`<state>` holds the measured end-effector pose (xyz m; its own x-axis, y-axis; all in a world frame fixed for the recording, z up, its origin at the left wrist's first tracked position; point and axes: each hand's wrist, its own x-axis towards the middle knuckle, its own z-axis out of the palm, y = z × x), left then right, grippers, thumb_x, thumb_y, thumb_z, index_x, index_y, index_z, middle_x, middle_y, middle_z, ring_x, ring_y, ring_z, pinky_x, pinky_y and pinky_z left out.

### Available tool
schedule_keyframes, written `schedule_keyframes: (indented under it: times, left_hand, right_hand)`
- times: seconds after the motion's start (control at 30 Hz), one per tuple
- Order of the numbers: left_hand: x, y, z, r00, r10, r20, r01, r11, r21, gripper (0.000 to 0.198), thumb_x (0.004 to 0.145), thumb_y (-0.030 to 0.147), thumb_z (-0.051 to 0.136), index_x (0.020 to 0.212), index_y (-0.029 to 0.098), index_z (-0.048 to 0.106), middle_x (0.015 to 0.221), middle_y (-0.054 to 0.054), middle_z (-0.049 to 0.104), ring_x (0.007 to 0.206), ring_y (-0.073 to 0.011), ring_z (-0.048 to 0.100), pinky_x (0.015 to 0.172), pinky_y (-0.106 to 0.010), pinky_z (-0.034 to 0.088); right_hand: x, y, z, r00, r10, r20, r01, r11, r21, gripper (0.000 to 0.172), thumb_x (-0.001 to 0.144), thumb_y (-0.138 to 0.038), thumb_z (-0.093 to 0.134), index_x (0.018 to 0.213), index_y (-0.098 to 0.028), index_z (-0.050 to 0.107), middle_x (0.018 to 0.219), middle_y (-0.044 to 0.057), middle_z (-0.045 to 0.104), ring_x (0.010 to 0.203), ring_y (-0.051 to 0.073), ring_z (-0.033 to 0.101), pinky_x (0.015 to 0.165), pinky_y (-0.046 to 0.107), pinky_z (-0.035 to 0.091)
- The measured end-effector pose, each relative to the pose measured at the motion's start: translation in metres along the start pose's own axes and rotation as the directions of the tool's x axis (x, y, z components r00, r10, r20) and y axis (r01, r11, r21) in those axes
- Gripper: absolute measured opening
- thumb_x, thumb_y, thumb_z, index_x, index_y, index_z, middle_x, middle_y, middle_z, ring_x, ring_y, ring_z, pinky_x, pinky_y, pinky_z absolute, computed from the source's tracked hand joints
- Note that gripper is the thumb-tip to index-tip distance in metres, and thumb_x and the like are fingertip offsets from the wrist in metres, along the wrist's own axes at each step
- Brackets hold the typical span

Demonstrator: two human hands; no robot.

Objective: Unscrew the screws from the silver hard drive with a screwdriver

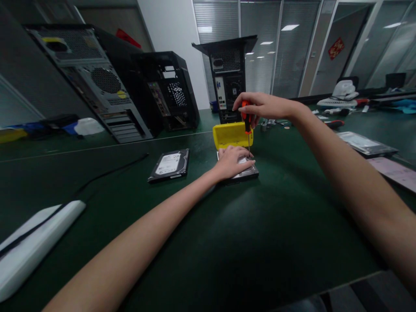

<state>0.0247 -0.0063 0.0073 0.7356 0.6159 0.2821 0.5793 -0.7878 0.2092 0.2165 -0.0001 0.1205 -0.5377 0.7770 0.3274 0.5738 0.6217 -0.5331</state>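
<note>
My right hand (pixel 255 106) is closed around the red-and-black handle of a screwdriver (pixel 248 118). The screwdriver stands upright, its shaft pointing down at the far right part of a hard drive (pixel 245 172); the fingers partly hide its tip. Flat across the drive's top lies my left hand (pixel 232 161), thumb and fingers apart, covering much of its surface. Just behind the drive stands a yellow plastic case lid (pixel 229 135). A second hard drive (pixel 169 164) with a white label rests to the left.
Computer towers stand at the back: a large one (pixel 110 82), an open black one (pixel 173 91) and another (pixel 229 82) behind the yellow lid. At right lie a hard drive (pixel 367 144) and a pink board (pixel 394 171). A white object (pixel 42 242) with a black cable is at left.
</note>
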Motion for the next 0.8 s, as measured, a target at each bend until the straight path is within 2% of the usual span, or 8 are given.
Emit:
schedule_keyframes:
  times: [0.33, 0.57, 0.8]
  left_hand:
    - [-0.0004, -0.0007, -0.0010, 1.000, -0.006, 0.012, 0.006, 1.000, -0.014, 0.038, 0.088, 0.053, 0.045, 0.110, 0.028, 0.065, 0.123, -0.002, 0.060, 0.111, -0.0291, 0.047, 0.085, -0.041, 0.030]
    - [-0.0001, -0.0027, 0.0000, 1.000, 0.006, 0.019, -0.005, 1.000, -0.023, 0.040, 0.089, 0.054, 0.044, 0.112, 0.028, 0.065, 0.125, -0.002, 0.059, 0.113, -0.0303, 0.046, 0.087, -0.044, 0.030]
    - [0.0000, -0.0006, -0.0004, 1.000, 0.009, 0.012, -0.009, 1.000, -0.016, 0.039, 0.089, 0.053, 0.045, 0.111, 0.028, 0.065, 0.125, -0.003, 0.060, 0.114, -0.0300, 0.047, 0.087, -0.044, 0.031]
  right_hand:
    - [-0.0020, -0.0021, -0.0016, 0.999, -0.026, 0.024, 0.026, 1.000, 0.004, 0.028, 0.091, -0.030, 0.050, 0.115, -0.016, 0.054, 0.096, 0.006, 0.060, 0.081, 0.016, 0.062, 0.069, 0.029, 0.056]
    - [-0.0023, -0.0020, -0.0020, 1.000, -0.010, 0.025, 0.010, 1.000, 0.006, 0.025, 0.091, -0.029, 0.050, 0.112, -0.017, 0.055, 0.094, 0.005, 0.060, 0.074, 0.014, 0.060, 0.064, 0.026, 0.055]
    - [-0.0030, 0.0009, -0.0030, 0.998, -0.039, 0.044, 0.035, 0.995, 0.094, 0.022, 0.090, -0.026, 0.052, 0.109, -0.016, 0.055, 0.093, 0.004, 0.060, 0.080, 0.015, 0.061, 0.073, 0.030, 0.056]
